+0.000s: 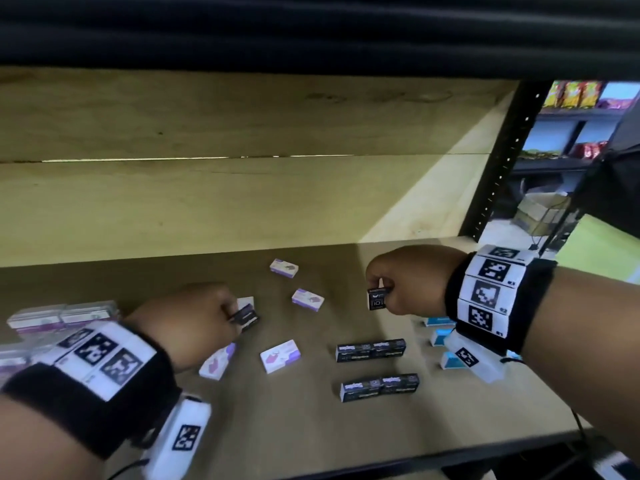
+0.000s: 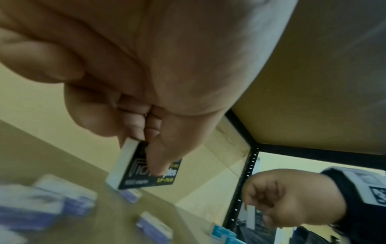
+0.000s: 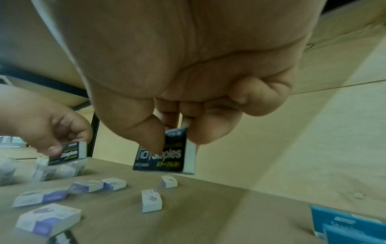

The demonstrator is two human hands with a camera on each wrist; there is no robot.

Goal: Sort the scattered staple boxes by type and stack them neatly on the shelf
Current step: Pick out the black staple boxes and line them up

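Observation:
My left hand (image 1: 194, 320) pinches a black staple box (image 1: 246, 317) just above the wooden shelf (image 1: 294, 420); the same black box (image 2: 146, 173) shows under my thumb in the left wrist view. My right hand (image 1: 405, 278) pinches a second black staple box (image 1: 376, 299), held on edge above the shelf, its label (image 3: 165, 155) readable in the right wrist view. Two pairs of black boxes (image 1: 370, 349) (image 1: 379, 387) lie in rows at front right. White-and-purple boxes (image 1: 307, 299) (image 1: 280, 355) lie scattered mid-shelf. Blue boxes (image 1: 440, 336) sit partly hidden under my right wrist.
A stack of white-and-purple boxes (image 1: 62, 317) stands at the left, behind my left wrist. The shelf's black upright (image 1: 502, 168) rises at the right, with other shelves of packets beyond it. The wooden back panel (image 1: 242, 202) closes the rear.

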